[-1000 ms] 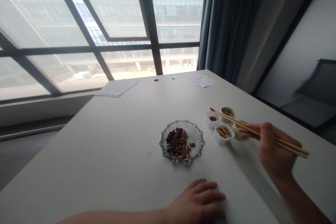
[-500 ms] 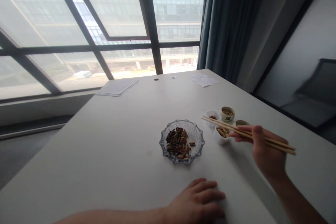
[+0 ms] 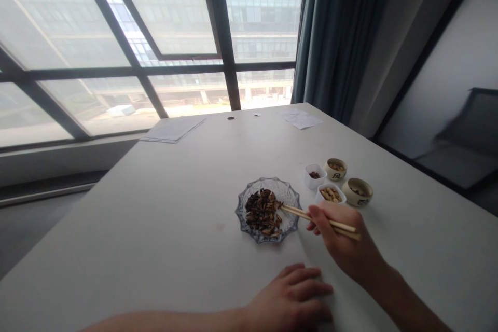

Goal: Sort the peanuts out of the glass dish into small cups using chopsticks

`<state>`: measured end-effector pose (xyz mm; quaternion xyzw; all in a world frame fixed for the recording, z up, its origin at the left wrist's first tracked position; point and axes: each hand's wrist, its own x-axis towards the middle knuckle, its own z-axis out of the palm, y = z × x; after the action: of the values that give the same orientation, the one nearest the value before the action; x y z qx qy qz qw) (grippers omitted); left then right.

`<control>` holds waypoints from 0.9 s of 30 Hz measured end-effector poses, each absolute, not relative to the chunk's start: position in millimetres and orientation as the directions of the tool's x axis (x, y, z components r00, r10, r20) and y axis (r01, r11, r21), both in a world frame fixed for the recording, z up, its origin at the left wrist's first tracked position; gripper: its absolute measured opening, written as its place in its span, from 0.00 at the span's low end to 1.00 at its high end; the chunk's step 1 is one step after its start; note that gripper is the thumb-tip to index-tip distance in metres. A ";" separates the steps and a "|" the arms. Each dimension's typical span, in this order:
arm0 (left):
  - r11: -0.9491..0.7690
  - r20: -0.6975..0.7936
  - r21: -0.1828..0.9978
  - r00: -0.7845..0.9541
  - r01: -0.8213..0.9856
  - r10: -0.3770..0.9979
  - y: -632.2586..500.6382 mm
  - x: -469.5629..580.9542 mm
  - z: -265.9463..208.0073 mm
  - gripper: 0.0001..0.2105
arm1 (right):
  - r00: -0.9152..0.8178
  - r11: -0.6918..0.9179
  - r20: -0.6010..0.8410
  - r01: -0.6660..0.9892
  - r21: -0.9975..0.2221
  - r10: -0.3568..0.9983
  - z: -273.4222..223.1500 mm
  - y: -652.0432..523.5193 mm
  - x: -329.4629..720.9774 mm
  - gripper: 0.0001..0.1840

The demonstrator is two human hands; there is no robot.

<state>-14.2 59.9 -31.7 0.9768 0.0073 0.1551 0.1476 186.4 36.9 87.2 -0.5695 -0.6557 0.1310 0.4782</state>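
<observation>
Right hand (image 3: 342, 246) dips chopsticks (image 3: 317, 218) over glass dish (image 3: 290, 194) rim.

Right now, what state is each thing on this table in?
chopsticks: held in the right hand, tips in the dark pieces on the glass dish
left hand: flat on the table, holding nothing
white square cups: upright, one with dark bits, one with nuts
round bowls: upright, with food inside
papers: lying flat

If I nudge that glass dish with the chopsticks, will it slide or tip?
The glass dish looks shallow and wide, so it would probably slide on the smooth table rather than tip. Being glass, it is likely breakable and heavy for its size.
</observation>
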 end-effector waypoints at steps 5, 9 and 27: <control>-0.954 0.316 0.298 0.947 -0.039 0.060 59.6 -13.3 -34.2 0.12 | 0.153 0.319 0.468 0.549 -0.772 0.871 79.2 38.0 193.6 0.20; -0.954 0.305 0.298 0.950 -0.028 0.067 58.5 -13.5 -32.1 0.12 | 0.313 0.232 0.378 0.417 -0.879 0.871 71.1 38.2 201.3 0.23; -0.951 0.304 0.307 0.951 -0.036 0.063 58.5 -14.5 -28.3 0.13 | 0.416 0.246 0.407 0.388 -0.888 0.813 52.7 42.1 192.2 0.23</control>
<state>-14.5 58.5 -28.3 0.9751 0.0069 0.1571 0.1565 192.2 42.1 52.7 -0.5879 -0.5106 0.1764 0.6021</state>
